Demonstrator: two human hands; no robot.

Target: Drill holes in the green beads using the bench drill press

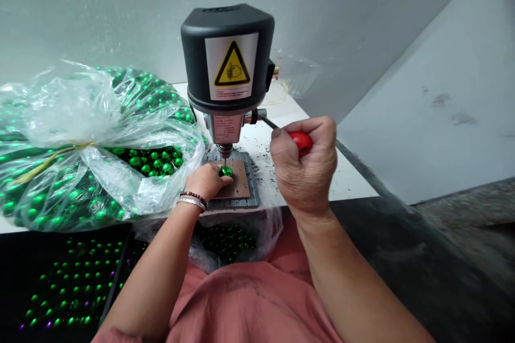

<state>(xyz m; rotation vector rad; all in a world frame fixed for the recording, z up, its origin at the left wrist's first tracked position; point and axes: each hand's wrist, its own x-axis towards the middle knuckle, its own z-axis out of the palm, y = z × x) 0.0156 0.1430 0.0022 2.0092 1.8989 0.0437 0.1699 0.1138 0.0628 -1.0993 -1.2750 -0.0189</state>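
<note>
A shiny green ball (227, 171) sits under the thin bit of a small bench drill press (227, 59). My left hand (206, 181) pinches the ball from the left and front, against a brown board (240, 185) on the grey metal base (252, 201). The drill bit (225, 162) comes down at the top of the ball; whether it has entered cannot be seen. My right hand (308, 163) is wrapped round the red knob (301, 143) of the press's lever, right of the machine.
A tied clear plastic bag (72, 118) full of green balls (155, 161) lies left of the press, torn open near it. Another bag (273, 228) with green balls hangs below the table's front edge. Rows of balls (76, 278) show at lower left. Dark shavings dot the white table (346, 182).
</note>
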